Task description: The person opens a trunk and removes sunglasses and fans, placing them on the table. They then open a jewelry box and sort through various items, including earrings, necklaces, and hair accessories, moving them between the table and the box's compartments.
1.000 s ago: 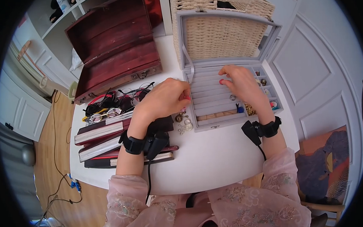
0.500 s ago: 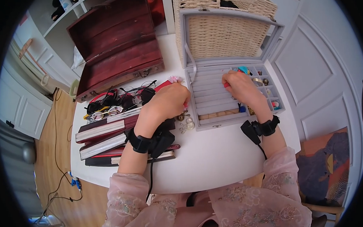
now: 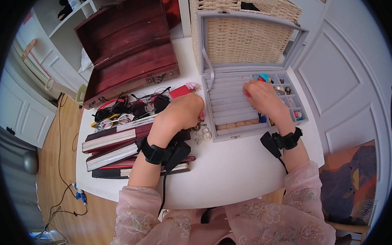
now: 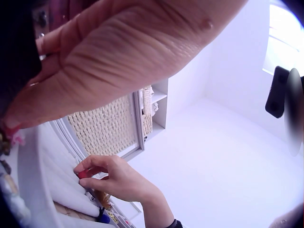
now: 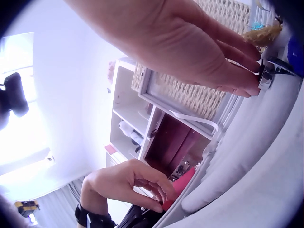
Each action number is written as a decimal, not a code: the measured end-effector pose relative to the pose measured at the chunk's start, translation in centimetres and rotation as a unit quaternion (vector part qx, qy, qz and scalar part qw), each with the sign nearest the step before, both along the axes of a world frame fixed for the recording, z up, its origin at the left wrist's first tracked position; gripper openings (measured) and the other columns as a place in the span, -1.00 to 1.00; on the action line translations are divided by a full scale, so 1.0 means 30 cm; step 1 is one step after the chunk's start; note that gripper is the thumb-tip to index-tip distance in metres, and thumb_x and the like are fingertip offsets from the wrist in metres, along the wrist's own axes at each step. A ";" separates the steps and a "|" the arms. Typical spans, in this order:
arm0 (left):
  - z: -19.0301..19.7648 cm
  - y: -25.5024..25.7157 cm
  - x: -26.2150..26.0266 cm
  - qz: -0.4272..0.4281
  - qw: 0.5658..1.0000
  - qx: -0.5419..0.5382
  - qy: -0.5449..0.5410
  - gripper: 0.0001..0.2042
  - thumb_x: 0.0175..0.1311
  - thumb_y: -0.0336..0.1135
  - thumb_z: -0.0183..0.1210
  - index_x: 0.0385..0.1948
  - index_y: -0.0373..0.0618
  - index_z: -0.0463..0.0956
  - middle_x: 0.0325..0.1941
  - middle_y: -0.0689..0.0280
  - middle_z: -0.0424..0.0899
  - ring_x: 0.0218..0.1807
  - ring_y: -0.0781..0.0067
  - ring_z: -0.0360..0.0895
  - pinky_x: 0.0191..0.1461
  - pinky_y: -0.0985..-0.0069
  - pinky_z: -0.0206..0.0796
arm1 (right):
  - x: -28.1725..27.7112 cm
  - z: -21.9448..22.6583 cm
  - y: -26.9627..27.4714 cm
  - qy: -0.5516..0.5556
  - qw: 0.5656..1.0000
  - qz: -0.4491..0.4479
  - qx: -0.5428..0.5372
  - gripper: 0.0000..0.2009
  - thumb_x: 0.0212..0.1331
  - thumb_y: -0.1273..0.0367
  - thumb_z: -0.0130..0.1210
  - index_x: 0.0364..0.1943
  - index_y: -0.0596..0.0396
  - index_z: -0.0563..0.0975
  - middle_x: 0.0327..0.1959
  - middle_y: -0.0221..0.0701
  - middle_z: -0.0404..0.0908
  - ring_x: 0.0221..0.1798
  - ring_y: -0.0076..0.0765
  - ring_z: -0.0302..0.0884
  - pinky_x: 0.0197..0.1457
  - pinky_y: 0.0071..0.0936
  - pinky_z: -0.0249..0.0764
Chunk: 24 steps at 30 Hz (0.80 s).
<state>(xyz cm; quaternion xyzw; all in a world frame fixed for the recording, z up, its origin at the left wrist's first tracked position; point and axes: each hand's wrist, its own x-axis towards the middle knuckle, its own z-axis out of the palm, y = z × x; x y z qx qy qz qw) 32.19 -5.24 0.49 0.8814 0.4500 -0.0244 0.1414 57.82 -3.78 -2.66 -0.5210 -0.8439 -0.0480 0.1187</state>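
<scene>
The left hand (image 3: 178, 115) hangs over the table's jewellery, left of a grey jewellery box (image 3: 234, 135). Its fingers bend toward its thumb beside a small pink piece (image 4: 19, 138); whether they hold anything is hidden. Pearly and clear pieces (image 3: 206, 134) lie just below it. Over the box's padded rolls (image 3: 228, 107), the right hand (image 3: 266, 101) reaches down from the right. In the right wrist view its fingertips pinch a silver ring (image 5: 266, 80) at a roll, near a dark clip-like piece.
The box's glazed lid (image 3: 245, 41) stands up against a wicker basket (image 3: 195, 19). At the left lie an opened dark red case (image 3: 131, 66), glasses (image 3: 118, 121) and stacked books (image 3: 110, 141). A red piece (image 3: 179, 92) and pink flower (image 3: 192, 86) lie behind the left hand.
The right hand has moved down toward the front rolls, uncovering a turquoise piece in the box's back compartment. The left hand has shifted slightly down, and the red piece behind it shows.
</scene>
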 end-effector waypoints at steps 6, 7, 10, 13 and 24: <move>-0.014 0.004 -0.001 0.003 1.000 0.020 0.011 -0.86 -0.13 -0.55 0.14 -0.47 -0.21 0.59 -0.41 0.11 0.63 -0.24 0.10 0.57 -0.18 0.30 0.40 | -0.035 0.050 -0.025 0.026 0.999 0.023 -0.019 -0.88 -0.07 0.54 0.16 -0.40 0.23 0.51 -0.38 -0.19 0.57 -0.29 -0.07 0.54 -0.20 -0.27 0.46; -0.013 0.004 -0.001 0.004 1.000 0.019 0.010 -0.86 -0.13 -0.55 0.14 -0.47 -0.21 0.59 -0.41 0.11 0.63 -0.24 0.10 0.57 -0.18 0.30 0.40 | -0.054 0.079 -0.044 0.080 0.995 0.051 -0.031 -0.88 -0.05 0.54 0.15 -0.39 0.23 0.51 -0.38 -0.20 0.57 -0.30 -0.10 0.55 -0.22 -0.31 0.46; -0.009 0.004 -0.005 0.008 1.000 0.014 0.003 -0.87 -0.12 -0.53 0.15 -0.47 -0.21 0.59 -0.40 0.09 0.63 -0.24 0.08 0.57 -0.18 0.29 0.40 | -0.124 0.126 -0.086 0.186 0.969 0.136 -0.088 -0.86 -0.04 0.51 0.16 -0.35 0.19 0.51 -0.39 -0.26 0.56 -0.36 -0.20 0.55 -0.26 -0.39 0.47; -0.012 0.008 -0.009 0.000 0.999 0.034 -0.016 -0.87 -0.10 -0.51 0.15 -0.46 -0.22 0.59 -0.41 0.04 0.61 -0.25 0.03 0.55 -0.18 0.26 0.38 | -0.194 0.113 -0.123 0.240 0.933 0.243 -0.112 -0.84 -0.03 0.49 0.18 -0.32 0.16 0.51 -0.41 -0.31 0.54 -0.39 -0.26 0.54 -0.28 -0.43 0.45; -0.010 0.011 -0.014 0.005 1.000 0.010 -0.030 -0.89 -0.04 -0.44 0.14 -0.47 -0.25 0.56 -0.44 0.00 0.58 -0.26 -0.03 0.52 -0.19 0.20 0.35 | -0.262 0.032 -0.162 0.215 0.930 0.257 -0.149 -0.86 -0.04 0.50 0.14 -0.33 0.12 0.54 -0.38 -0.30 0.57 -0.36 -0.16 0.54 -0.27 -0.33 0.45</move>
